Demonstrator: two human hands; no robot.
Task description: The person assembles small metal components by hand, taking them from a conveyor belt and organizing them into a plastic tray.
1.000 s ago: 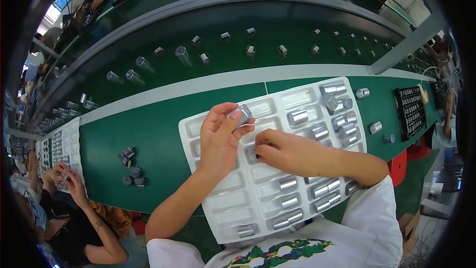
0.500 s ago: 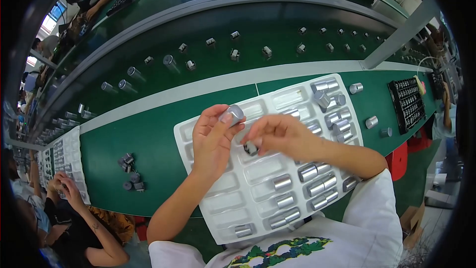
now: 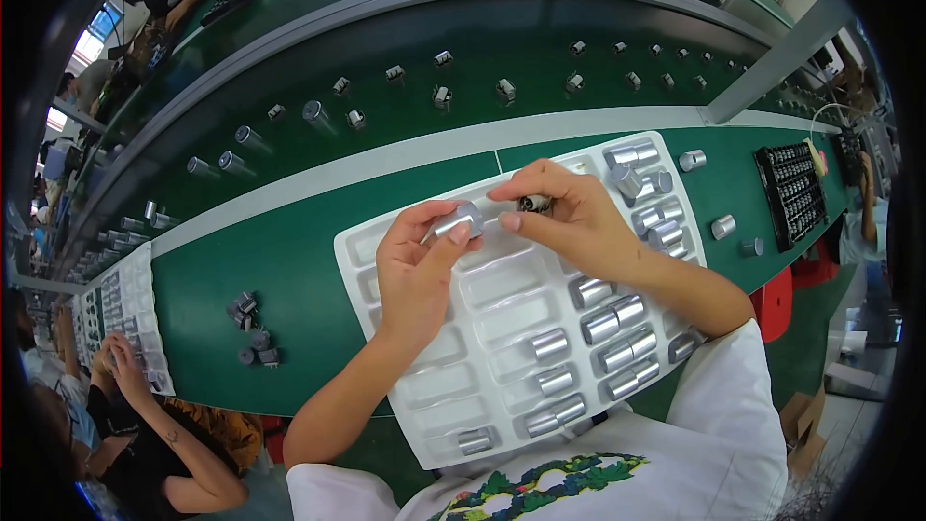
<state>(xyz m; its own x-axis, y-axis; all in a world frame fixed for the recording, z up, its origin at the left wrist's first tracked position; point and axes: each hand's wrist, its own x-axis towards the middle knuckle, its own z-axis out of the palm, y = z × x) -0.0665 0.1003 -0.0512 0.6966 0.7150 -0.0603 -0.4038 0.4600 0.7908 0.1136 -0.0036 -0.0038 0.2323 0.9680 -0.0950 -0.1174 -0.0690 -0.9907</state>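
My left hand (image 3: 413,275) grips a silver metal cylinder (image 3: 461,221) between thumb and fingers, its round end tilted toward my right hand. Just to its right, my right hand (image 3: 584,222) is closed on a small black-and-white cylindrical part (image 3: 533,204), partly covered by the fingers. The two pieces are apart, with a narrow gap between the hands. Beneath both hands lies a white moulded tray (image 3: 422,394) with rows of slots. Silver cylinders (image 3: 613,320) fill many of its right-hand slots, and some stand or lie on top of others there.
Small dark parts (image 3: 256,336) lie in a cluster left of the tray. Loose cylinders (image 3: 722,227) and a black rack (image 3: 791,195) of parts sit to the right. Behind a raised pale ledge (image 3: 415,154), small parts stand in rows. A co-worker's hands (image 3: 121,367) are at far left.
My right hand has moved up and turned, lifting the small part from below the cylinder to beside and slightly above it. My left hand keeps its hold, with the cylinder tipped more sideways.
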